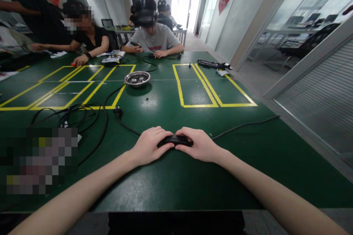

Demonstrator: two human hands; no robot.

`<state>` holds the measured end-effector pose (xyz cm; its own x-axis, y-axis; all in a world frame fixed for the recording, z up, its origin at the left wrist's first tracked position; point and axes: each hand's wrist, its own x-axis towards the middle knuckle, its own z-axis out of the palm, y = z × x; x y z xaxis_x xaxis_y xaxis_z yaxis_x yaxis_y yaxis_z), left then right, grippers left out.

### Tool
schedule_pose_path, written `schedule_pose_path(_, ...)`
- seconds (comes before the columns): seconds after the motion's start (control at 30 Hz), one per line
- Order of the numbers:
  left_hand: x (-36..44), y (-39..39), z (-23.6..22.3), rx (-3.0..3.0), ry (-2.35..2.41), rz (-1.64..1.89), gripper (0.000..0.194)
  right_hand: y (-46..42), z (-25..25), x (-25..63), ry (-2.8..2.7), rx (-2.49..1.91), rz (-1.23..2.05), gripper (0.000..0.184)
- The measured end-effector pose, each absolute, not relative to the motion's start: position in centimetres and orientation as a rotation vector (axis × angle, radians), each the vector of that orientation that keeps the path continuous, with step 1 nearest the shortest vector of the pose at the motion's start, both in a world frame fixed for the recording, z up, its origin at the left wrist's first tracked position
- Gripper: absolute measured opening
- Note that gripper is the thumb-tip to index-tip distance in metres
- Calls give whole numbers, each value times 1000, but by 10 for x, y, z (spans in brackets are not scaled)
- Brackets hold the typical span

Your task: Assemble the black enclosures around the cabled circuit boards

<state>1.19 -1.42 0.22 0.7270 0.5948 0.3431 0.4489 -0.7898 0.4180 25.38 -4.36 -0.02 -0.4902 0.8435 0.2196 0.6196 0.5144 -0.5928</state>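
My left hand [150, 145] and my right hand [197, 144] meet over a small flat black device [176, 140] lying on the green table [171, 180]. Both hands curl around its ends, fingers closed on it from either side. A thin black cable [245, 125] runs from under my right hand off toward the table's right edge. Most of the device is hidden under my fingers.
A metal bowl [137, 78] with small parts sits mid-table among yellow tape rectangles [198, 88]. Tangled black cables [82, 114] and a plug [118, 112] lie left. Two people sit opposite, one holding a tool [136, 45]. A black tool [213, 64] lies far right.
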Motion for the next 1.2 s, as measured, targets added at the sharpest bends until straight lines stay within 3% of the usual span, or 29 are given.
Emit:
schedule_pose_path(0.07, 12, -14, 3, 2598, 847, 637, 27, -44, -1, 254, -2299, -1189, 548, 20)
schedule_pose_path(0.2, 12, -15, 5, 2573, 919, 564, 25, -41, -3, 256, -2362, -1120, 482, 20)
schedule_pose_path(0.37, 12, -14, 4, 2543, 939, 574, 28, -41, -2, 259, -2571, -994, 378, 67)
schedule_pose_path(0.5, 10, -14, 4, 2599, 922, 749, 31, -40, -4, 266, -2580, -1094, 217, 54)
schedule_pose_path(0.6, 7, -14, 6, 2701, 907, 1004, 47, -28, -4, 282, -2279, -1228, 200, 49)
schedule_pose_path(0.67, 5, -14, 6, 2731, 877, 1065, 45, -17, -2, 299, -2009, -1366, 181, 44)
schedule_pose_path(0.97, 5, -12, 0, 2673, 755, 845, 29, 16, 6, 380, -1267, -1679, -167, 54)
schedule_pose_path(1.2, 4, -8, -2, 2655, 716, 798, 27, 29, -25, 430, -1160, -2166, -102, 59)
